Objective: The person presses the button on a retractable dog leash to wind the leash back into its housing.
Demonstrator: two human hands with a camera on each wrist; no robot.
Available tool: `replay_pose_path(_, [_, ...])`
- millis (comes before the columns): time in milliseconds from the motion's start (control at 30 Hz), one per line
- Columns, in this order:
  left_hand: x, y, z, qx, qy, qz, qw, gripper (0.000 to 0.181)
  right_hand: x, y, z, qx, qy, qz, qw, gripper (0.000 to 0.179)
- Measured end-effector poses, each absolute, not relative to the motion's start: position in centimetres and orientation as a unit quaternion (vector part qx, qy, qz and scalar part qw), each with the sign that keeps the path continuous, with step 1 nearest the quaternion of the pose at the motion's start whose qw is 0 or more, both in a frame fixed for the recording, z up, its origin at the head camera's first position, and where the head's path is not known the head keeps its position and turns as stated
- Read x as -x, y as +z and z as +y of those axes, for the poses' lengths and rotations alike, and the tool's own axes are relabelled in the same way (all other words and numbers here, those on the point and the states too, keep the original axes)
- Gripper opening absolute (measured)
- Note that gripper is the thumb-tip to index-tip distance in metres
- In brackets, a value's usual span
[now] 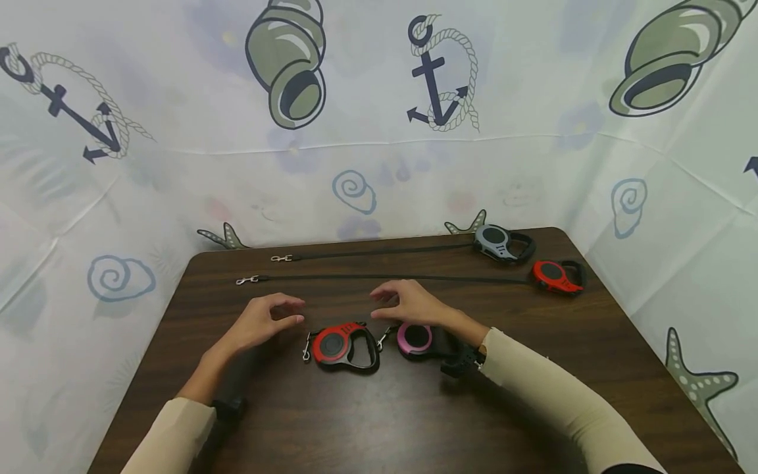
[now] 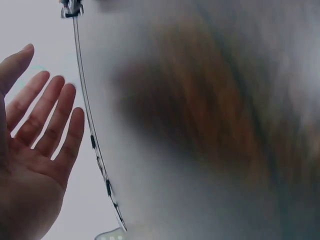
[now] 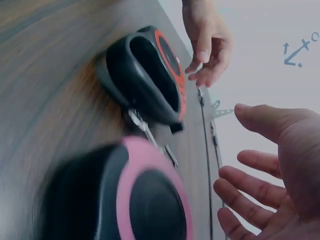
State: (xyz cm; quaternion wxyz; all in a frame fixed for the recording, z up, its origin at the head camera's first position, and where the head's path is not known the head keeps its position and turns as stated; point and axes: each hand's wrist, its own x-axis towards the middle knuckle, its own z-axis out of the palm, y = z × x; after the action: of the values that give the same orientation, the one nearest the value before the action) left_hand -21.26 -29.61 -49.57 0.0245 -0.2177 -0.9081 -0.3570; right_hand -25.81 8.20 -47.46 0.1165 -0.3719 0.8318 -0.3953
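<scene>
1. Across the near middle of a dark wood-grain table (image 1: 331, 428), a red-and-black retractable dog leash (image 1: 333, 344) lies on its side, its silver clip (image 1: 306, 349) at its left end.
2. Just to its right is a pink-and-black retractable leash (image 1: 414, 338), partly hidden by the right arm (image 1: 533, 359) (its metal clip (image 1: 385, 337) points toward the red one's handle).
3. Left hand (image 1: 263, 322): fingers loosely extended, thumb apart, raised near the red-and-black leash's left side.
4. Right hand (image 1: 411, 304): fingers relaxed and parted, raised just beyond the pink-and-black leash.
5. At far right, a gray-and-black leash (image 1: 494, 241) and a second red leash (image 1: 552, 273) stretch black cords (image 1: 346, 277) leftward.
6. Behind hangs white cloth (image 1: 403, 197), printed with anchors and shells.
</scene>
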Motion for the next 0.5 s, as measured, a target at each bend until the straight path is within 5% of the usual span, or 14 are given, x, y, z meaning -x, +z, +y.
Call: replay_pose_path(500, [23.3,-49.6,-33.3,0.198,-0.304,-0.924,0.118,0.039,27.0,-47.0,16.0,0.353,-0.363,0.859,0.070,0.051])
